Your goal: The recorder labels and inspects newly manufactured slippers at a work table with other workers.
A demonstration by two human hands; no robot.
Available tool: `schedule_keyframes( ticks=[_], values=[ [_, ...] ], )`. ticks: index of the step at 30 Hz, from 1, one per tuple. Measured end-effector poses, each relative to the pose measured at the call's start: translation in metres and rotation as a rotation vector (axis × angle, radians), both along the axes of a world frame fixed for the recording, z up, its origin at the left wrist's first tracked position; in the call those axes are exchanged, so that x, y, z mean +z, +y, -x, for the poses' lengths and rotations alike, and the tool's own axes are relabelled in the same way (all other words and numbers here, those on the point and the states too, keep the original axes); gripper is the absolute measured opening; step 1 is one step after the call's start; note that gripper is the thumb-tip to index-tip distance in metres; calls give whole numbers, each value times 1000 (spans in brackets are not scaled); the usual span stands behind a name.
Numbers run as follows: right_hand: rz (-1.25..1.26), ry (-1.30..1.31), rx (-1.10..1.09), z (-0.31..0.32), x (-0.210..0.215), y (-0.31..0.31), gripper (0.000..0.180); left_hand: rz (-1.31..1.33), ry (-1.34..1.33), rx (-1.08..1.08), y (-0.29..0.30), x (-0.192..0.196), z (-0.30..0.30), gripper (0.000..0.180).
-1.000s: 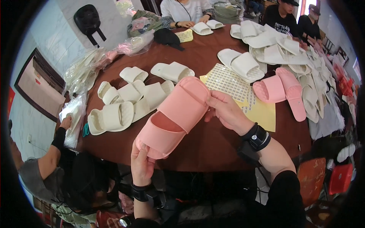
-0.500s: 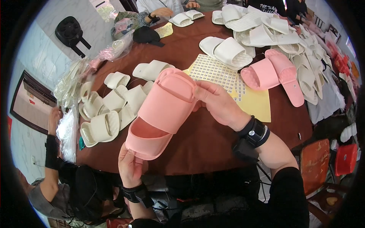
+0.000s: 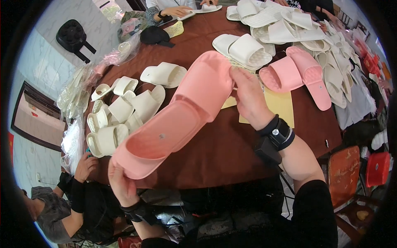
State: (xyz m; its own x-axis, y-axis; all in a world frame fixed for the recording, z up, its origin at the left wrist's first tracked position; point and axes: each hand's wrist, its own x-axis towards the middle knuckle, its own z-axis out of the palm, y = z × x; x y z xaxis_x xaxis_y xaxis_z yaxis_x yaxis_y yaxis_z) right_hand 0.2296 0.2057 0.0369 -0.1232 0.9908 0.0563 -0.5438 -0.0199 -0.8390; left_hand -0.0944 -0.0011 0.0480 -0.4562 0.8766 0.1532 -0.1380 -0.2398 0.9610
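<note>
Above the table I hold a pair of pink slippers, partly slid into each other in a long slanting line. My left hand (image 3: pixel 123 186) pinches the near end of the lower slipper (image 3: pixel 151 142), whose insole shows a small pale mark. My right hand (image 3: pixel 250 99) grips the side of the upper slipper (image 3: pixel 209 84) at its far end, fingers partly hidden behind it. Beyond my right hand, another pink pair (image 3: pixel 285 76) lies on the table. White slippers (image 3: pixel 144 105) lie in a group to the left.
The round table has a brown cloth (image 3: pixel 206 161). A heap of white slippers (image 3: pixel 295 31) covers its far right, and yellow sticker sheets (image 3: pixel 275 109) lie near my right wrist. Clear plastic bags (image 3: pixel 73 140) hang at the left. A co-worker's hand (image 3: pixel 86 166) is at the left edge. A chair (image 3: pixel 343 175) stands right.
The pink slippers have been drawn apart lengthwise; my left hand moved left and down, my right hand a little right. The left co-worker's hand came down to the table edge.
</note>
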Motion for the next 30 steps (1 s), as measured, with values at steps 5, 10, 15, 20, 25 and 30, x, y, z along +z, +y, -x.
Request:
schedule_keyframes(
  ticks=[5,10,15,20,25,30],
  values=[
    [-12,30,-61,-9,0,12,19,-11,90,102,9,16,24,29],
    [-52,-31,-124,-6,1,11,24,58,218,70,26,32,22,25],
    [-47,-100,-116,-5,-1,16,25,158,483,64,57,54,15,24],
    [-141,-164,50,-5,1,15,24,188,725,-55,101,73,8,25],
    [-201,-76,307,7,0,2,47,149,939,-164,149,65,-8,21],
    [-187,-263,506,10,-13,1,72,211,1148,-109,178,42,-14,22]
  ],
)
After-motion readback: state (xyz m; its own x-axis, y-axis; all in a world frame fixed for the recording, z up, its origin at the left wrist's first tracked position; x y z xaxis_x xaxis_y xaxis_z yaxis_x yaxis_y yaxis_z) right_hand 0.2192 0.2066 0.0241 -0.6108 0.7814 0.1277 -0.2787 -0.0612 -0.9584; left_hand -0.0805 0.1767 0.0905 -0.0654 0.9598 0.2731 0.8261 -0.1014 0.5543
